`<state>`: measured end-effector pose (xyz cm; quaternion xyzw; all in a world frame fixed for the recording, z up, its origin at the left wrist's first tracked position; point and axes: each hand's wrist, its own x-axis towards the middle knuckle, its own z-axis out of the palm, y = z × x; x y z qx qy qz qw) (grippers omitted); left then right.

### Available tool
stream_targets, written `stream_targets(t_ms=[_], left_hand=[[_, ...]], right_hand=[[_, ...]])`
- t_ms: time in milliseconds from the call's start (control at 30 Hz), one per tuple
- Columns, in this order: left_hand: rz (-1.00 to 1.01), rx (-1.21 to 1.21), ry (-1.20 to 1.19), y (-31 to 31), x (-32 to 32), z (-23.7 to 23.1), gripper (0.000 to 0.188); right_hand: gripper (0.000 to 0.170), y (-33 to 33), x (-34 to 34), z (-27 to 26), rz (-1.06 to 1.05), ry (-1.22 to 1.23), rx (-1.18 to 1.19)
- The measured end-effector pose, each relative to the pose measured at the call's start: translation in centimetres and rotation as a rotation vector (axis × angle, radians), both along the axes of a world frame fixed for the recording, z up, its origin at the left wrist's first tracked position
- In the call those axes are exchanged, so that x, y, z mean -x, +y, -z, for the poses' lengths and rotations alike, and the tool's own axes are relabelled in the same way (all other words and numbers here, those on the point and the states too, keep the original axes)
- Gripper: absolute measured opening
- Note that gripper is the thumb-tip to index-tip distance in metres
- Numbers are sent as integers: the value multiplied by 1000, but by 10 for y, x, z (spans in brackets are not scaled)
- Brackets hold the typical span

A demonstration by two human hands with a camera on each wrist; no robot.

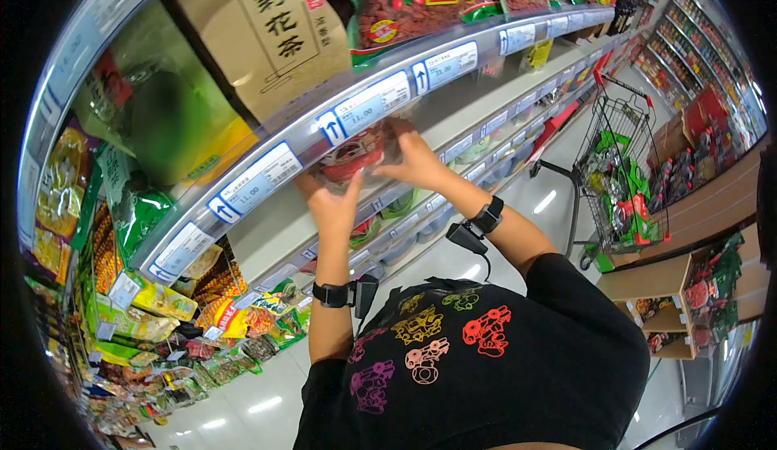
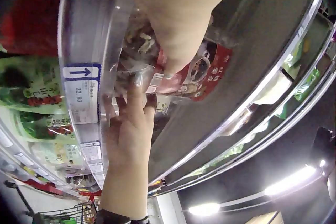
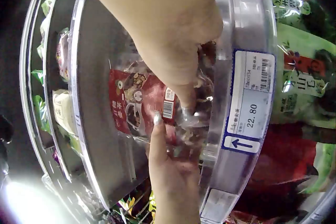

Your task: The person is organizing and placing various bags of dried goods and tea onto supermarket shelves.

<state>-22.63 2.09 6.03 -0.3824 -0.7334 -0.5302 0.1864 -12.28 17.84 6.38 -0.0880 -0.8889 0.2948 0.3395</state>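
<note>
A clear plastic bag of dried food with a red label [image 1: 356,154] lies over a grey shelf below the tilted price rail. My left hand [image 1: 330,205] grips its near left side, thumb on the front. On the other side my right hand [image 1: 418,160] holds it, thumb pointing toward the left one. In the left wrist view the red label [image 2: 210,77] shows between my left hand [image 2: 176,19] and right hand [image 2: 131,134]. The right wrist view shows a barcode on the label [image 3: 142,98], with both thumbs beside it. Most other fingertips are hidden.
The price rail [image 1: 364,110] runs close above the hands, with a paper tea bag [image 1: 275,37] and red bags on the shelf over it. Lower shelves hold more packages. A loaded shopping cart [image 1: 619,175] stands in the aisle at right.
</note>
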Motion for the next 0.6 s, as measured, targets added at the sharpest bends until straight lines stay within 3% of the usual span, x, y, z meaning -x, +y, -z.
stream_targets(t_ms=[33, 100, 200, 300, 400, 500, 600], left_hand=[[-50, 24, 37, -1, -1, 0, 86], [49, -67, -62, 1, -3, 2, 86], [71, -94, -108, 1, -4, 4, 87], [26, -76, -94, 1, -10, -5, 90], [-30, -32, -44, 3, -13, -5, 95], [-23, -62, -56, 5, -14, -4, 99], [4, -72, -64, 4, -16, -5, 101]], right_hand=[[91, -2, -1, -1, 18, -4, 5], [86, -1, -3, 1, 32, -2, -21], [78, 27, -10, 2, -136, -66, 9], [67, 56, -14, -8, -57, 235, 655], [55, 95, -6, -6, 243, 342, 492], [43, 113, 2, 0, 86, 361, 910], [29, 132, 10, 0, 32, 233, 1141]])
